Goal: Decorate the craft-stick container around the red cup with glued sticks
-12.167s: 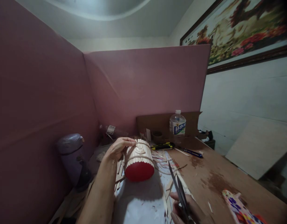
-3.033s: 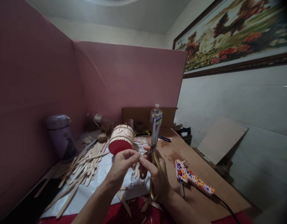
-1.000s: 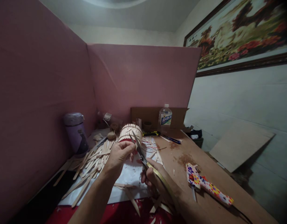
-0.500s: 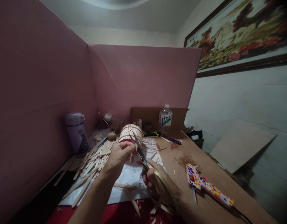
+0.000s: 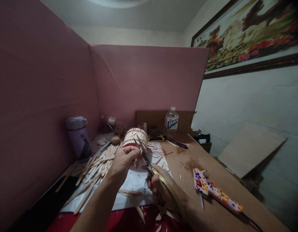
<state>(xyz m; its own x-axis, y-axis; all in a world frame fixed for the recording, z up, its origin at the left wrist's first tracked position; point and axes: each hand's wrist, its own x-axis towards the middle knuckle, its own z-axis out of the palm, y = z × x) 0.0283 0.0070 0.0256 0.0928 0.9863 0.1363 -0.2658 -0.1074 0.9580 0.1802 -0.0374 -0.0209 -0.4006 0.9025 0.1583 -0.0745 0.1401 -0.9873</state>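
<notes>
My right hand (image 5: 161, 185) grips a pair of scissors (image 5: 146, 158) with gold handles, the blades parted and pointing away from me. My left hand (image 5: 126, 159) is closed in a pinch beside the blades. A small pale piece, which looks like wooden stick, shows at its fingertips, mostly hidden by fingers and blades. Just beyond the hands, a barrel-shaped piece (image 5: 135, 135) faced with short wooden strips lies on its side, with brown bands around it and red at its near end. Loose wooden sticks (image 5: 100, 167) are heaped left of my left hand.
A floral glue gun (image 5: 216, 190) lies on the right, its cord running off the table. Farther back are a plastic bottle (image 5: 172, 122), a yellow-black utility knife (image 5: 157, 138) and a dark blue pen-like tool (image 5: 179, 144). A purple flask (image 5: 78, 138) and a twine ball (image 5: 115, 140) stand left.
The view has shifted very slightly. Both hands and the scissors hold nearly the same pose, with the blades still parted.
</notes>
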